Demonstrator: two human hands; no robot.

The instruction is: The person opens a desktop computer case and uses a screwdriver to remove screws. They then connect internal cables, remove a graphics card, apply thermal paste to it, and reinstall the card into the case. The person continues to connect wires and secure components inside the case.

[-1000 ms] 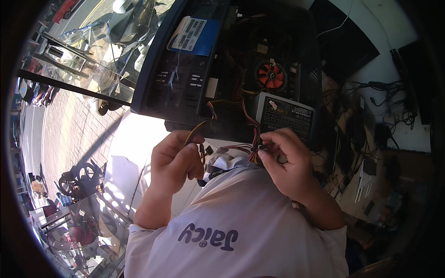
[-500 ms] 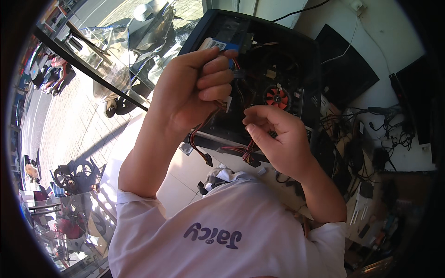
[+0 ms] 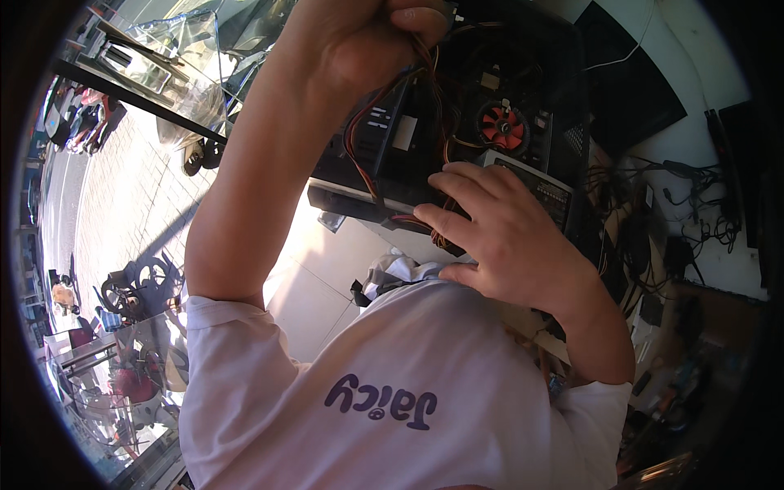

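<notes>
The left hand's (image 3: 363,51) grip is clenched on cables (image 3: 351,140) trailing over the open case (image 3: 385,152). The right hand (image 3: 510,237), grip loose, fingers spread, partly blocks the power supply (image 3: 545,189); beyond sits a red fan (image 3: 501,128). Rightward: panel (image 3: 629,82), tangled leads (image 3: 694,196).

1. Cables (image 3: 353,143): red, orange and black; are running from the closed left hand (image 3: 371,49), one loop drooping to the case's near edge.
2. Bundle (image 3: 443,238): mixed-colour wires; is gathering at the near edge, partly hidden by the right hand (image 3: 506,237); contact is not showing clearly.
3. Power supply (image 3: 536,184): grey, dark-labelled; is sitting inside, nearest the right hand.
4. Case (image 3: 390,173): black; is lying open, interior facing up.
</notes>
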